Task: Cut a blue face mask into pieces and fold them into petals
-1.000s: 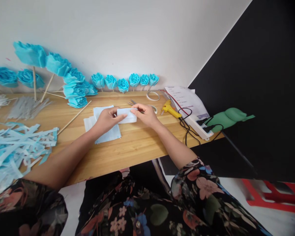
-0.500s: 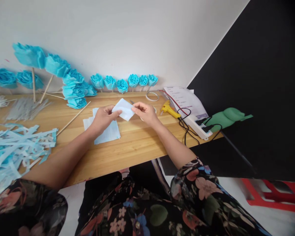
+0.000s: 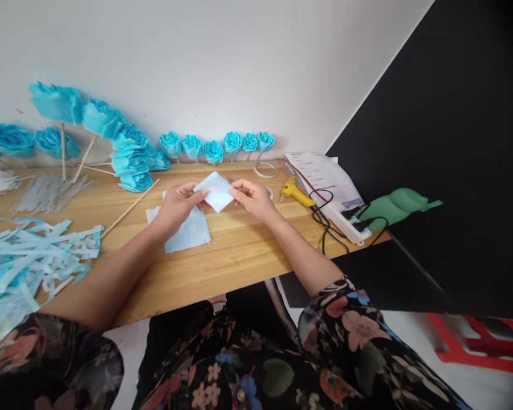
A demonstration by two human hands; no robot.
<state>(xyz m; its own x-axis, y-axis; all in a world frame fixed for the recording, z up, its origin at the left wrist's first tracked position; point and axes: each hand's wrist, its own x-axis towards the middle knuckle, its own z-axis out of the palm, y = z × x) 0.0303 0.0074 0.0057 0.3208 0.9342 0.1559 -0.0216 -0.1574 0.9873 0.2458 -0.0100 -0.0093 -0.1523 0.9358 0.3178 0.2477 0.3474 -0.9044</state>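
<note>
A small pale blue-white square sheet is held up above the table, one corner pointing toward me. My left hand pinches its left corner between thumb and fingers. At the opposite corner, my right hand grips the sheet the same way. Below my left hand lie more pale blue sheets, partly covered by that hand and forearm. A roll of tape, mostly hidden, sits behind my right hand, and a dark pointed tool tip shows just behind the sheet.
Blue fabric flowers on sticks line the wall. Cut strips and thin wires lie left, near a wooden stick. At right are a yellow glue gun, papers, a power strip and a green object.
The held sheet now looks flatter and more evenly spread between my hands. The whole view has shifted slightly, with the surroundings a little lower and to the right.
</note>
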